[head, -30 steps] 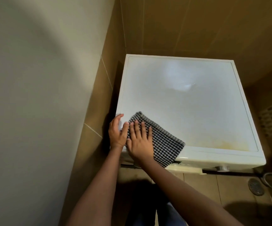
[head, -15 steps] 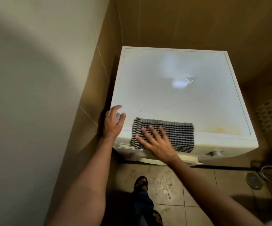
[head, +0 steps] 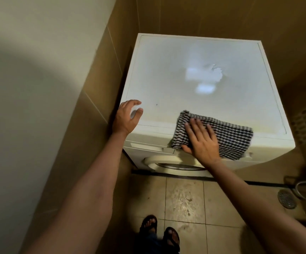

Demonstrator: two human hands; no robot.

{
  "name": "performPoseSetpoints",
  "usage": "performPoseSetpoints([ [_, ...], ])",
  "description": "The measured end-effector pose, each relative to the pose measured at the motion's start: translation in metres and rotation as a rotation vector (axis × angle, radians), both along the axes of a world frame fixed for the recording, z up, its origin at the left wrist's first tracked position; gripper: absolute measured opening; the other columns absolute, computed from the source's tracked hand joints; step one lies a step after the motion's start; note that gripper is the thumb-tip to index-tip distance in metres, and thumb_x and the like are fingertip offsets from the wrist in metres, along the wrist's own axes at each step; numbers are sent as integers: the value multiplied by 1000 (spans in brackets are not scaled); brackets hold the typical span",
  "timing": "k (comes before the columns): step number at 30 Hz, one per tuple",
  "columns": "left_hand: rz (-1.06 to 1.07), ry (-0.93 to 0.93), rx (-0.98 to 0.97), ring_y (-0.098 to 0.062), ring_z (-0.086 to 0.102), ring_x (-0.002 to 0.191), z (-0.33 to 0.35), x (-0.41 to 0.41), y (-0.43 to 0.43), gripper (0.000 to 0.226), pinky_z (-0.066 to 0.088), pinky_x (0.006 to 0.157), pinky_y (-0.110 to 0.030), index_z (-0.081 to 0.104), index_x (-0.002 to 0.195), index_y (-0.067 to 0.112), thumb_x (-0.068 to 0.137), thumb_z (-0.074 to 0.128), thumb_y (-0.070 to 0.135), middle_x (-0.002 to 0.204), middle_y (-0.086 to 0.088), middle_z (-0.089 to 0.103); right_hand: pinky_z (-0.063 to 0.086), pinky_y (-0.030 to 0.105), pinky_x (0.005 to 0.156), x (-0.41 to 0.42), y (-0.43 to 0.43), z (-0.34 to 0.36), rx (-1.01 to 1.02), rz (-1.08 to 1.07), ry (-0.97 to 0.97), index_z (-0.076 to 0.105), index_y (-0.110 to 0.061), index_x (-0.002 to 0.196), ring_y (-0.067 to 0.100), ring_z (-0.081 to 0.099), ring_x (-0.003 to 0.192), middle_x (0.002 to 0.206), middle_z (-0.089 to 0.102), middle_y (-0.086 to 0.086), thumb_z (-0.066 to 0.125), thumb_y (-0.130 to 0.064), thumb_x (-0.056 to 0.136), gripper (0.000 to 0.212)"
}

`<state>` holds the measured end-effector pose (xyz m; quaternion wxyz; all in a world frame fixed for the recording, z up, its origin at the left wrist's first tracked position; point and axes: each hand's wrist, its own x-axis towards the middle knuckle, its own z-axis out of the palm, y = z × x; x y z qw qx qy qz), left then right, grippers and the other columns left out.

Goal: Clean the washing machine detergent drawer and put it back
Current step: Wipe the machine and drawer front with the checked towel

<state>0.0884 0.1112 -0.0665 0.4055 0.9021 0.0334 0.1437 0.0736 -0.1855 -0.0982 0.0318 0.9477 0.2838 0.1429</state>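
Right hand [head: 201, 142], fingers flat, has slid the checked cloth [head: 231, 138] rightward along the washing machine's [head: 185, 79] front edge. Left hand [head: 126, 118] rests empty at the corner. The drawer [head: 144, 146] sits closed in its slot, so the task looks nearly done.

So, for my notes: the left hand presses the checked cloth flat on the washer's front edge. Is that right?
No. The right hand presses the checked cloth flat on the washer's front edge, as the head view shows; the left hand is at the top's left corner, off the cloth.
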Motion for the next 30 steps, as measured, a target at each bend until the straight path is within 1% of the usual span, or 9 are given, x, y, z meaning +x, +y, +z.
performPoseSetpoints([
  [5,78,10,-425,-18,63,98,-3,9,8,33,48,90,-31,68,97,8,89,45,31,99,-5,69,15,48,116,-5,108,-26,-75,343,-271,18,-9,152,27,22,144,157,19,11,31,-43,98,65],
  [9,-71,112,-352,-5,61,99,-2,8,18,40,46,90,-20,68,100,15,87,43,43,101,3,69,0,46,119,-11,157,-64,-299,511,-449,9,-8,152,18,17,147,160,14,0,32,-29,92,68],
  [14,-131,169,-211,-4,60,106,-2,-1,22,35,45,88,-13,68,105,22,91,43,41,108,9,68,10,29,119,-18,161,-88,-359,623,-236,16,-17,152,4,20,144,158,19,-9,34,-27,91,65],
  [17,-100,113,-229,-7,60,109,-5,-9,17,39,44,94,-15,68,108,15,96,37,34,109,7,67,10,22,116,-23,130,-105,-231,514,-244,-5,0,150,-4,16,142,159,0,19,22,-18,95,63],
  [20,-88,112,-275,1,60,105,-2,-10,18,39,43,94,-14,69,107,12,98,35,29,107,7,68,1,16,116,-30,87,-100,116,329,294,-9,-6,146,-5,-2,142,157,-9,19,12,-10,103,48],
  [21,-79,118,-295,6,59,102,-1,-9,18,37,42,91,-11,69,106,12,99,35,26,106,8,69,0,20,118,-29,67,-98,-21,372,330,-5,-5,147,3,-7,145,158,-10,17,11,-5,102,48],
  [24,-14,96,-377,10,59,94,1,-9,21,37,41,85,-7,70,103,12,102,32,15,105,6,69,1,42,117,-18,27,-94,-92,461,-211,6,4,147,36,-15,145,155,-16,25,6,-2,99,48],
  [26,17,64,-382,7,59,94,1,-10,21,37,41,86,-9,68,104,10,101,31,14,106,3,68,0,41,119,-17,43,-80,22,432,-215,23,-1,147,33,-7,147,158,-9,20,17,-13,104,45],
  [30,-102,110,-253,-7,59,99,7,-9,10,41,43,89,-17,68,104,7,92,33,24,105,2,68,-5,45,118,-12,128,-50,163,251,-428,17,-14,152,25,0,148,161,0,11,37,-39,96,65],
])
